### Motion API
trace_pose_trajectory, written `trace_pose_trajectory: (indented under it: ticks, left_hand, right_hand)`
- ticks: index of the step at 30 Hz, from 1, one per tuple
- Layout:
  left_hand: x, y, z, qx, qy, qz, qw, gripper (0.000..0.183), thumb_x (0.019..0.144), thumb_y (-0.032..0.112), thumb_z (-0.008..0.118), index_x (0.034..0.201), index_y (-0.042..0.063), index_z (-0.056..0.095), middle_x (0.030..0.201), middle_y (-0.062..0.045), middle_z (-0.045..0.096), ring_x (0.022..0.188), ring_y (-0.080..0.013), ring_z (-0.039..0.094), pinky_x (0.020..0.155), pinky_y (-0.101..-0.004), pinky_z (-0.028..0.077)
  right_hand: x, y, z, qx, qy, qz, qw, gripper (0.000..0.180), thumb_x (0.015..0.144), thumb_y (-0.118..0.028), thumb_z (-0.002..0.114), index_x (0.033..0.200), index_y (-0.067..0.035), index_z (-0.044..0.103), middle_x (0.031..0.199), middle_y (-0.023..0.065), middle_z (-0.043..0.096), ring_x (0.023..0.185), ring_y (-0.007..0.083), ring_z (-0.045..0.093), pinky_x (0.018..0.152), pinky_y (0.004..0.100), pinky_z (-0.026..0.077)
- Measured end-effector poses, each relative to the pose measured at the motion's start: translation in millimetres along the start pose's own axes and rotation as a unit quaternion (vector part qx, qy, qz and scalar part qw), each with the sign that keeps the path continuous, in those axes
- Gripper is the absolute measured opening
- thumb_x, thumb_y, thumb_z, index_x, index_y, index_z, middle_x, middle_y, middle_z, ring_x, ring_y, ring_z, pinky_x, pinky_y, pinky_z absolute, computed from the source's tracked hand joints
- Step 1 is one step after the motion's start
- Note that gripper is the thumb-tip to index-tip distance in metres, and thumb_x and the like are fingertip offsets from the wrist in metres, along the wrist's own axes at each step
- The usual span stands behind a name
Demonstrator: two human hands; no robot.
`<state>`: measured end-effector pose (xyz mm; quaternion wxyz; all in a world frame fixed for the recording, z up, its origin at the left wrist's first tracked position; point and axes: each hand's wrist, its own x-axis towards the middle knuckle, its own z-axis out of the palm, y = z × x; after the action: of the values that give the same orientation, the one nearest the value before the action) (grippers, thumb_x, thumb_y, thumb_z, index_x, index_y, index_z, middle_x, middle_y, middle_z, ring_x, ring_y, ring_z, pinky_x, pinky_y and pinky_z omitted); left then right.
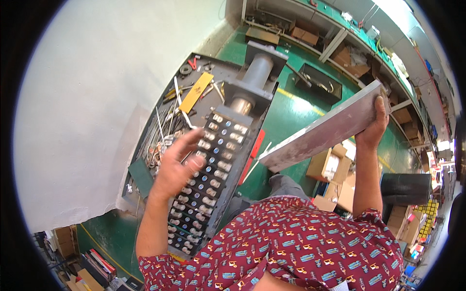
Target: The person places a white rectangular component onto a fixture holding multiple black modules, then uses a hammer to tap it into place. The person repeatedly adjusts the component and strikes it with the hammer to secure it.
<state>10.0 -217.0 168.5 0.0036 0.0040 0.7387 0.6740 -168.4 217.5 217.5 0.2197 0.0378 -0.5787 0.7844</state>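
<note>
My right hand (375, 123) grips one end of a long, flat grey metal plate (324, 131), which slants down to the left over the floor. My left hand (180, 163), slightly blurred, is raised with fingers apart and nothing in it. Below and beside it stretches a long row of black cells (204, 178) with paired light terminals and blue round caps, lying on a dark workbench. At the row's far end stands a grey metal press fixture (256, 74) with a shiny cylinder (241, 106) against the end block.
Hand tools, rods and a yellow strip (196, 92) lie on the dark bench (222, 67) beside the white wall (91, 91). A black metal box (318, 85), open cardboard cartons (329, 163) and a black cylinder (406, 189) stand at the right, before long shelving.
</note>
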Motion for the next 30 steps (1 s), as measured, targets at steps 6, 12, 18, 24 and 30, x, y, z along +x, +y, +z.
trace_pose_trajectory:
  ticks: [6, 12, 18, 24, 30]
  left_hand:
    - [51, 16, 126, 0.278, -0.089, 0.082, 0.953, 0.096, 0.082, 0.044, 0.081, 0.152, -0.005, 0.036, 0.143, -0.029, 0.052, 0.132, -0.0417, 0.052, 0.111, -0.0429, 0.042]
    - [123, -35, 235, 0.207, 0.052, -0.06, 0.975, 0.055, 0.088, 0.038, 0.077, 0.119, -0.002, 0.057, 0.095, -0.024, 0.069, 0.084, -0.04, 0.068, 0.076, -0.042, 0.054]
    - [186, -54, 271, -0.05, 0.302, -0.116, 0.945, 0.038, 0.099, 0.03, 0.069, 0.118, -0.002, 0.06, 0.103, -0.007, 0.068, 0.09, -0.016, 0.064, 0.081, -0.033, 0.053]
    - [297, -77, 181, -0.146, 0.358, -0.168, 0.907, 0.036, 0.1, 0.028, 0.063, 0.124, 0.001, 0.061, 0.107, -0.009, 0.07, 0.092, -0.0216, 0.069, 0.079, -0.0374, 0.057]
    - [397, -141, 86, -0.212, 0.358, -0.258, 0.872, 0.03, 0.092, 0.029, 0.069, 0.112, 0.006, 0.065, 0.1, -0.011, 0.071, 0.083, -0.0262, 0.071, 0.066, -0.0398, 0.057]
  right_hand:
    - [57, 39, 18, 0.115, -0.032, 0.094, 0.988, 0.043, 0.096, -0.035, 0.064, 0.128, -0.005, 0.062, 0.112, 0.0076, 0.068, 0.101, 0.0214, 0.066, 0.09, 0.0357, 0.055]
    - [147, 105, 16, 0.09, -0.125, 0.162, 0.975, 0.047, 0.103, -0.041, 0.054, 0.133, -0.006, 0.06, 0.124, 0.0079, 0.064, 0.112, 0.0214, 0.063, 0.098, 0.0385, 0.053]
    - [182, 291, -78, -0.254, -0.443, 0.021, 0.859, 0.03, 0.092, -0.029, 0.067, 0.103, -0.001, 0.066, 0.095, 0.0169, 0.07, 0.084, 0.0325, 0.069, 0.075, 0.0452, 0.056]
    - [99, 351, -273, -0.406, -0.732, 0.207, 0.506, 0.031, 0.085, -0.022, 0.066, 0.113, -0.012, 0.076, 0.109, 0.0146, 0.075, 0.101, 0.0339, 0.071, 0.091, 0.0444, 0.056]
    - [108, 327, -327, -0.49, -0.558, 0.271, 0.613, 0.036, 0.088, -0.022, 0.06, 0.12, -0.016, 0.073, 0.114, 0.0155, 0.073, 0.109, 0.0362, 0.068, 0.096, 0.0466, 0.054]
